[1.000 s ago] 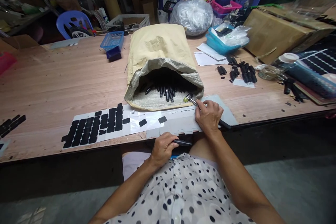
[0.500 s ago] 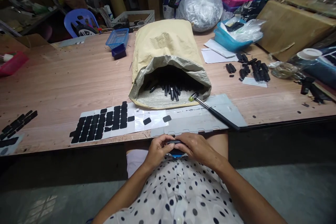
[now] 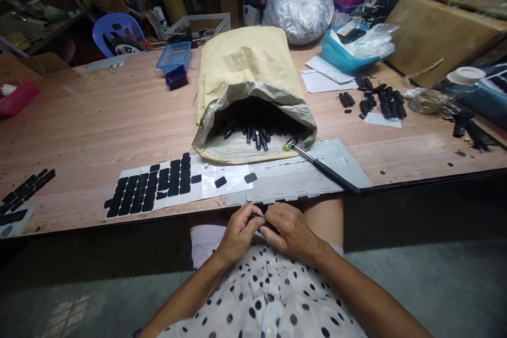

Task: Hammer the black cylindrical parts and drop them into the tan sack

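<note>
Just below the table's front edge, over my lap, my left hand [image 3: 241, 231] and my right hand [image 3: 291, 230] meet, both closed on a small black pen-like part [image 3: 264, 224] held between them. Most of the part is hidden by my fingers. On the table beyond lies a small hammer [image 3: 317, 165] with a black handle, its head at the mouth of an open tan sack [image 3: 245, 71] holding several black parts. A white sheet of black pads [image 3: 152, 190] lies to the left of my hands.
A grey panel [image 3: 340, 161] lies under the hammer. Loose black parts [image 3: 376, 103] sit at the right, a teal tray [image 3: 343, 60] and cardboard box [image 3: 435, 37] behind them. A blue basket [image 3: 174, 57] stands at the back left; more black pads [image 3: 26, 190] lie at far left.
My right hand let go of the hammer on the table and came down to join my left hand on the black part; the hammer now lies free.
</note>
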The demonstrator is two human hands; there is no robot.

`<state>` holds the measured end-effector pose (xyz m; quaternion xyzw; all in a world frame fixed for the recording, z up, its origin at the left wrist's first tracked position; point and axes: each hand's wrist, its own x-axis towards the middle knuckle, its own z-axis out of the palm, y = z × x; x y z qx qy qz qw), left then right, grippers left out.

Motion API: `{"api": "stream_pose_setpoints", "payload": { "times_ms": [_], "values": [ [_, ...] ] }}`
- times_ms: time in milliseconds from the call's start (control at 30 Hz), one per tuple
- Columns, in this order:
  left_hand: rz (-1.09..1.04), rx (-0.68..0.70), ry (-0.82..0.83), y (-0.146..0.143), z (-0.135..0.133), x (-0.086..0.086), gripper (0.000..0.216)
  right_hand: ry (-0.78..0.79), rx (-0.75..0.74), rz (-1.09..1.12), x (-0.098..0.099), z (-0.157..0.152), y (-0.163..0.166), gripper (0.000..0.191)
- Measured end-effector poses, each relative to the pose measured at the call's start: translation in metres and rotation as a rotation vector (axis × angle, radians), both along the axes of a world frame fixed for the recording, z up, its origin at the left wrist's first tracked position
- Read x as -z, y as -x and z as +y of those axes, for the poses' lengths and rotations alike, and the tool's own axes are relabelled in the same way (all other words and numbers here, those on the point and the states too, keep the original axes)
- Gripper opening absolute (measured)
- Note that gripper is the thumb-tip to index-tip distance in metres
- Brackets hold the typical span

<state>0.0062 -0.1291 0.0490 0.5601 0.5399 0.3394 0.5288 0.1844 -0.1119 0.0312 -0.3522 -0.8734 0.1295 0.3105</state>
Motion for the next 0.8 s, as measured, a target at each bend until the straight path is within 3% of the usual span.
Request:
{"api": "stream_pose_setpoints", "payload": {
  "times_ms": [167, 300, 433, 600, 800],
  "values": [
    [-0.001, -0.045, 0.073, -0.002, -0.005, 0.008, 0.027, 0.107, 0.023, 0.06, 0.008, -0.007, 0.006, 0.024],
    [0.053, 0.032, 0.141, 0.001, -0.007, 0.015, 0.032, 0.486, -0.023, 0.001, 0.013, -0.011, -0.002, 0.021],
    [0.2, 0.159, 0.118, 0.009, 0.009, 0.005, 0.033, 0.82, 0.029, -0.205, 0.016, -0.003, -0.008, 0.021],
    [0.489, -0.018, -0.109, 0.018, 0.079, -0.017, 0.028, 0.898, 0.204, -0.585, 0.031, 0.018, -0.002, 0.027],
    [0.91, -0.362, -0.219, 0.02, 0.183, -0.017, 0.037, 0.832, 0.252, -0.618, 0.048, 0.025, 0.006, 0.047]
  ]
}}
